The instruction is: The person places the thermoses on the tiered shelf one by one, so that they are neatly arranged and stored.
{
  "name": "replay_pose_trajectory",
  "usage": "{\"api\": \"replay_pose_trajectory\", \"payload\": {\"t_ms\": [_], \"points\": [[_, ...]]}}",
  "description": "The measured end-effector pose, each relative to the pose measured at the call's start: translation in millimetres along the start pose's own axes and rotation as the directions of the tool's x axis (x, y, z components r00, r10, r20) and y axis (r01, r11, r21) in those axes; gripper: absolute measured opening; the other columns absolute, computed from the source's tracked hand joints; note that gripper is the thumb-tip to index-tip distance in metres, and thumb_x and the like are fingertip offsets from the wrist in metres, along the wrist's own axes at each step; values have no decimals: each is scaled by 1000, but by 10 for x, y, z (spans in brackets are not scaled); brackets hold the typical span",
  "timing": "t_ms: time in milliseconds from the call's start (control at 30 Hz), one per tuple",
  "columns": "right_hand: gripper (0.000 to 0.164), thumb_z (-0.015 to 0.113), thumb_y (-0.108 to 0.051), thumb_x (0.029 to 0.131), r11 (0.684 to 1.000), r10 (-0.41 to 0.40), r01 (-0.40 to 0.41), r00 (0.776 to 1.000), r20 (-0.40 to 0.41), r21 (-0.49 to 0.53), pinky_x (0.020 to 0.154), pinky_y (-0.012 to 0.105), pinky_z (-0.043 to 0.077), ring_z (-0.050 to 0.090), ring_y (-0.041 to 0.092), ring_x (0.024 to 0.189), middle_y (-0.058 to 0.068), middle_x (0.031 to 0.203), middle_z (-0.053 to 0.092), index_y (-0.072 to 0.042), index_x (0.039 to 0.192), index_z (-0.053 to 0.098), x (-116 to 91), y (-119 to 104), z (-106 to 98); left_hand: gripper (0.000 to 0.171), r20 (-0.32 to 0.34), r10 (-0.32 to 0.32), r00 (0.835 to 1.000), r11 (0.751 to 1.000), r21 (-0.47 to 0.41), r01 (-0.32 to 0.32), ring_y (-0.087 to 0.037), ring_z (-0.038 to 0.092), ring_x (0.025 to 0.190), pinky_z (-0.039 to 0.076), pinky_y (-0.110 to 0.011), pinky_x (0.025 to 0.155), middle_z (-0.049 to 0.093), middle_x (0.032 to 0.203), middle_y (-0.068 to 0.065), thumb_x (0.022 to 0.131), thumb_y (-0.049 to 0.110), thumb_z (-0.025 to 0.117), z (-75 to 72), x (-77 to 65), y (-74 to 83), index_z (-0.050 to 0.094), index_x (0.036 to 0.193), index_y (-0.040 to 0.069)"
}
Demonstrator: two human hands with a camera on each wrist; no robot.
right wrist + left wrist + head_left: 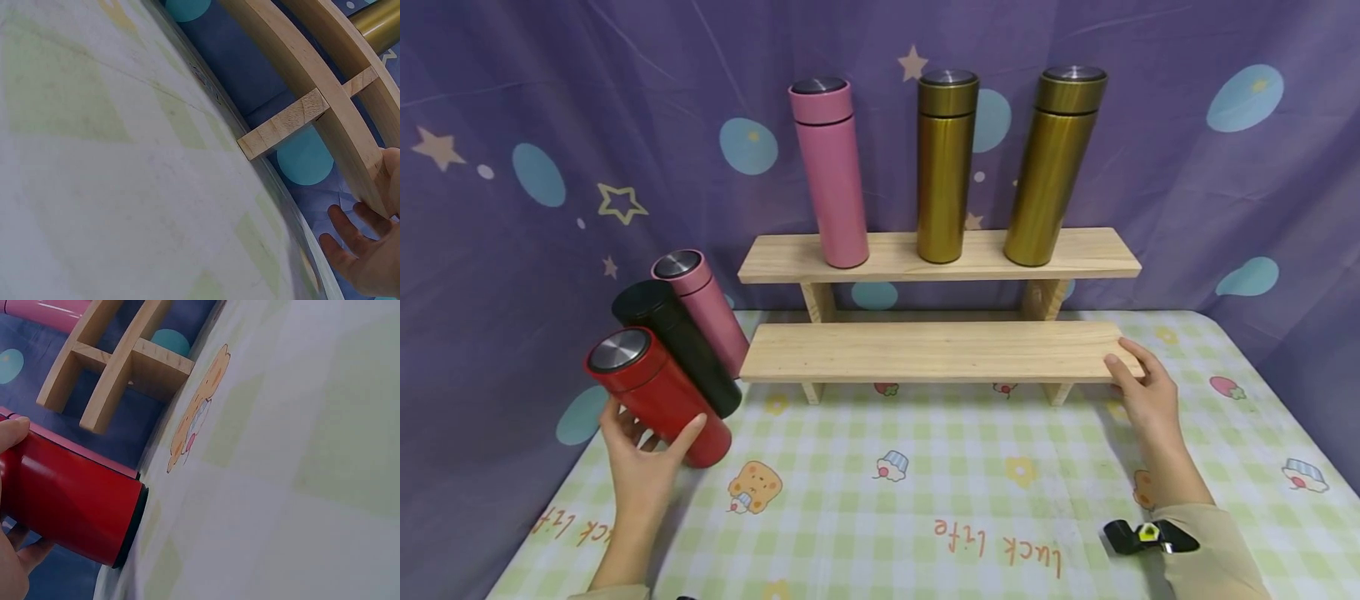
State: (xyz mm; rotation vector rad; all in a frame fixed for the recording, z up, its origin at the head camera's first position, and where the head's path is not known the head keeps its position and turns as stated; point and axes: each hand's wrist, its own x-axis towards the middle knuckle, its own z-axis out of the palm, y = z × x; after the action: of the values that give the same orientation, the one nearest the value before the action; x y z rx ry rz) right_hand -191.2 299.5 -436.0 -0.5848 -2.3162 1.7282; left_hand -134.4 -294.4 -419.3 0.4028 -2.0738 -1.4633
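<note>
My left hand [643, 462] holds a red thermos bottle [666, 392] low on its body, thumb on one side and fingers on the other. In the left wrist view the base of the red bottle [75, 494] is at the tablecloth; I cannot tell whether it touches. Close behind it stand a black bottle [688, 350] and a pink bottle [711, 312]. My right hand [1150, 396] grips the right end of the lower board of a two-tier wooden shelf [932, 354], with the thumb on top. Some of its fingers [350, 234] spread below the board in the right wrist view.
On the upper board [887, 267] stand another pink bottle [835, 183] and two gold bottles, one in the middle [947, 183] and one on the right [1052, 183]. A checked tablecloth [955, 500] covers the table. Behind hangs a purple patterned curtain [647, 83].
</note>
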Motion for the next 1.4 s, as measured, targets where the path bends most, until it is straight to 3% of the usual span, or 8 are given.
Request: {"api": "replay_pose_trajectory", "payload": {"t_ms": [267, 633, 933, 1400], "points": [[65, 59, -52, 94, 1000, -9, 9, 1000, 2, 13, 77, 10, 47, 50, 1, 90, 14, 156, 33, -29, 152, 41, -11, -1, -1, 97, -18, 23, 1000, 998, -57, -24, -13, 45, 113, 41, -18, 86, 45, 133, 2, 77, 2, 83, -8, -71, 85, 26, 152, 29], [64, 58, -52, 95, 1000, -14, 14, 1000, 14, 4, 75, 10, 47, 50, 1, 89, 13, 157, 32, -30, 152, 40, -16, -3, -10, 93, -16, 132, 991, 980, -146, -133, -16, 48, 116, 40, -18, 85, 51, 131, 2, 73, -8, 81, 89, -177, 314, 35, 148, 21], [64, 59, -51, 94, 1000, -7, 7, 1000, 18, 22, 76, 10, 47, 50, 1, 89, 12, 159, 30, -31, 152, 41, -10, 3, -7, 91, 43, 233, 972, 961, -166, -223, -17, 49, 119, 41, -19, 90, 51, 135, 1, 73, -12, 79, 191, -242, 452, 37, 148, 17], [64, 58, -52, 94, 1000, -5, 5, 1000, 10, 3, 77, 11, 47, 51, 0, 89, 14, 154, 34, -30, 152, 41, -13, 2, 1, 90, 116, 317, 941, 934, -208, -289, -17, 51, 116, 41, -25, 88, 52, 134, 2, 75, -7, 80, 429, -359, 628, 35, 149, 17]]}}
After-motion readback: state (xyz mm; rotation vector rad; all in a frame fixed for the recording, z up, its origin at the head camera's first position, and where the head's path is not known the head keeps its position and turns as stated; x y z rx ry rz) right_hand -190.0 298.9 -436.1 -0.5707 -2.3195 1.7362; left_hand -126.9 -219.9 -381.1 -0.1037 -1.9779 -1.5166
